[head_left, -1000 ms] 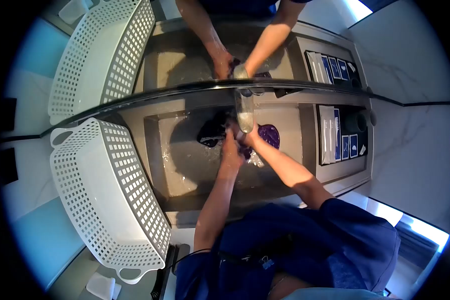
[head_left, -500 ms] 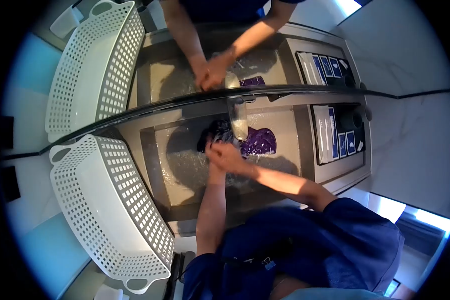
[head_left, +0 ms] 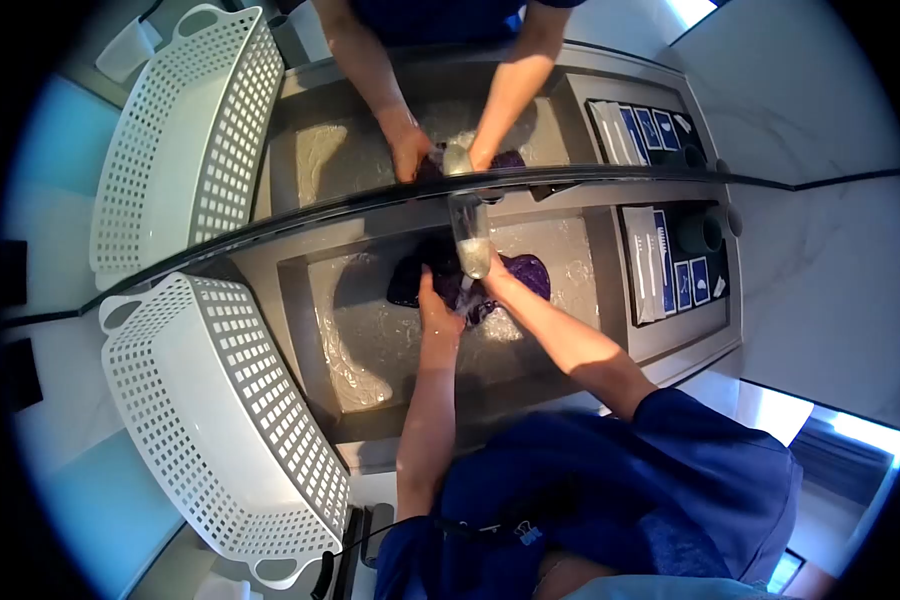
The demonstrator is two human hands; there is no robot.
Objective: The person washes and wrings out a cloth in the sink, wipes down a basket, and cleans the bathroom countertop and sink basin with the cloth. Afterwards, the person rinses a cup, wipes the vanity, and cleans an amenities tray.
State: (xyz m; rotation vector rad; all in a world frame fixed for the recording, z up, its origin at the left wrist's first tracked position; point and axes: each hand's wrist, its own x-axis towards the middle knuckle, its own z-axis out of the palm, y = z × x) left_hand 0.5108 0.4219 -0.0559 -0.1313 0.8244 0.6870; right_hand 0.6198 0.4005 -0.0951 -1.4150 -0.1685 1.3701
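A wet dark purple cloth lies bunched in the basin, its left part nearly black. My left hand grips the cloth's left side, thumb on top and the other fingers mostly out of sight. Just right of the faucet, my right hand holds the cloth's right part; the spout and cloth cover some of its fingers. Water runs from the spout onto the cloth between both hands.
A white perforated basket with handles stands left of the basin. On the right, a black tray carries packaged items and a dark cup. A mirror with a black lower edge runs behind the basin and reflects the scene.
My hands were together above the cloth, rubbing or clasped and blurred. Now they are apart and down on it, one either side of the water stream. The cloth's left part has spread.
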